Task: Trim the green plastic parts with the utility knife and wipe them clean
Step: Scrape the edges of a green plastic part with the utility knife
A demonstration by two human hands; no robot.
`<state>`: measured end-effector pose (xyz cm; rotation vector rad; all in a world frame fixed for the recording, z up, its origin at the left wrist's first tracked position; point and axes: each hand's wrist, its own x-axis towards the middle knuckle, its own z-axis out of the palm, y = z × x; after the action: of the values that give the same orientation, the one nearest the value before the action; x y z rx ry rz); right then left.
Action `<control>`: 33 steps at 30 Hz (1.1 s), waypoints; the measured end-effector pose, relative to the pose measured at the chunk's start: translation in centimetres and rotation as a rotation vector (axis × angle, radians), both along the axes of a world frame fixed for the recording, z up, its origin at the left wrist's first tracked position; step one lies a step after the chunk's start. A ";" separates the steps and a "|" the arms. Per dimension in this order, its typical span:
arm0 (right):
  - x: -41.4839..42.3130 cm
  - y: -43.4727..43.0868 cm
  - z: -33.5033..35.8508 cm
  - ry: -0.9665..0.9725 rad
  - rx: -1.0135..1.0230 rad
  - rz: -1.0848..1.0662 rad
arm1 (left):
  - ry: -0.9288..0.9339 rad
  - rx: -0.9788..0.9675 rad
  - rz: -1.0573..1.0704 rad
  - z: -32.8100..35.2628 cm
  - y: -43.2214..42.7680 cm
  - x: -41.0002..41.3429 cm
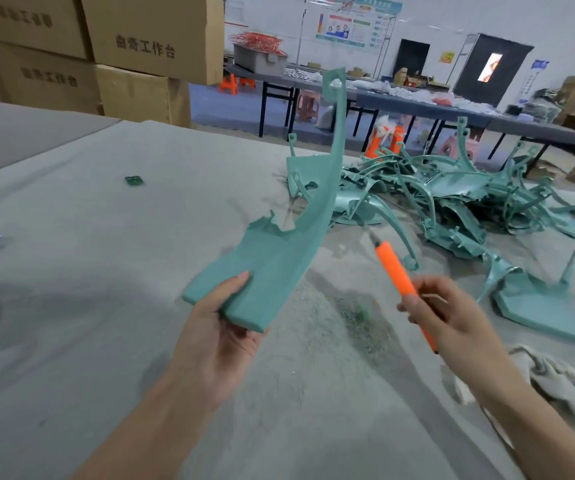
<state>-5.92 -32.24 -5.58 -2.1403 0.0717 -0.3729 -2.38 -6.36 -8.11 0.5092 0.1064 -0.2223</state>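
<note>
Above the grey cloth-covered table (106, 271), the green plastic part (279, 244) is held clear of the surface, its wide flat end low and its narrow curved arm rising up and away. The left hand (220, 327) grips that wide end, thumb laid across the top face and fingers curled underneath. Just to the right, not touching the part, the orange utility knife (395, 268) slants with its dark blade tip pointing up and away. The right hand (452, 317) pinches its handle near the lower half, fingers wrapped around it.

Beneath the 2 hands the cloth is dusted with fine green shavings (362, 317). Further back on the right lies a tangled pile of green parts (469, 199), spreading toward the table's right edge. A crumpled pale rag (549, 375) sits on the table beside the right forearm. Well off to the left lies 1 small dark green scrap (134, 180). Stacked cardboard boxes (140, 39) stand behind the table on the left, and long dark worktables (417, 105) cross the room beyond.
</note>
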 end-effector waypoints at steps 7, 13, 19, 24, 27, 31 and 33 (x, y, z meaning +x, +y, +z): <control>2.6 7.7 1.2 0.043 1.023 0.173 | 0.051 0.186 0.013 0.2 -0.6 -0.1; 3.4 8.4 0.6 -0.067 0.835 -0.110 | -0.009 0.107 -0.073 0.2 -0.1 0.1; 4.2 6.4 1.9 -0.116 0.883 -0.112 | -0.835 1.251 0.450 0.6 1.3 -0.1; 4.3 7.5 1.3 0.068 0.853 0.109 | -1.307 1.955 0.415 -0.7 1.2 0.2; 4.0 8.3 1.3 0.097 0.865 0.196 | -1.072 1.761 0.546 -0.9 1.4 0.0; 3.1 8.1 0.4 0.093 0.567 0.209 | -0.704 1.883 0.669 -0.5 1.4 0.1; 2.4 8.4 -0.6 0.041 0.383 0.280 | -0.600 1.979 0.742 -0.3 1.7 0.4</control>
<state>-3.50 -23.79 -6.17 -1.7481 -0.1237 -0.1368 -1.94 -4.66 -8.40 2.3997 -0.1234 0.9164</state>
